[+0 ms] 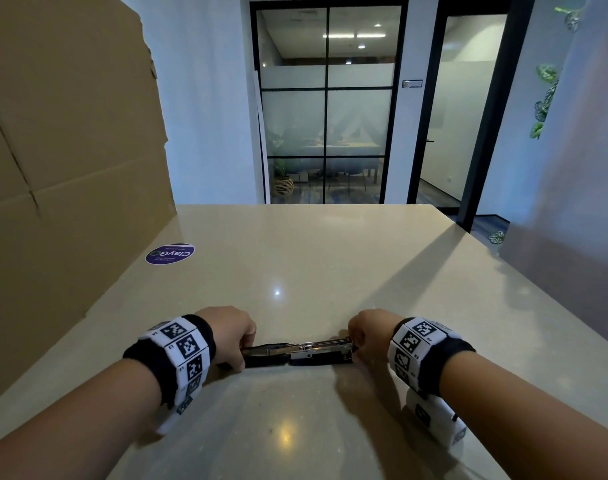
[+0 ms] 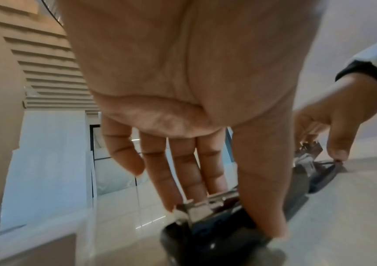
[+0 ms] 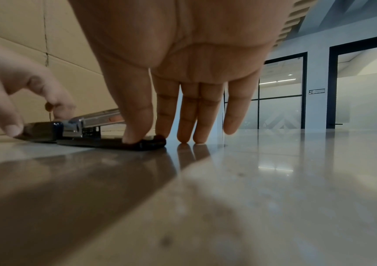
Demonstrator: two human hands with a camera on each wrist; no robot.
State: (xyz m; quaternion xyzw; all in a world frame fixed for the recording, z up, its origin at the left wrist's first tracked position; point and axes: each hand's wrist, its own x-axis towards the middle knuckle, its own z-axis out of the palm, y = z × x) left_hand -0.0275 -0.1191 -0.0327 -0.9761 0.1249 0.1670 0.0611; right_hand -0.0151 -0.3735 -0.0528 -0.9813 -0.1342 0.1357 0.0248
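Grips a stapler (image 1: 297, 353), swung open flat near the front edge of the table (image 1: 295, 258), by both ends. Pinches the black cover end with the left hand (image 1: 228, 332), thumb against fingers; clamps the base end with the right hand (image 1: 370, 336), thumb on top, 2 fingertips resting on the tabletop. Risks a skid on the glossy surface under uneven pull, or a nipped fingertip should the sprung metal rail (image 3: 100, 117) snap shut. Shows only knuckles from the head view; reveals each pinch from the wrist views, and the rail raised off the base from the right wrist.
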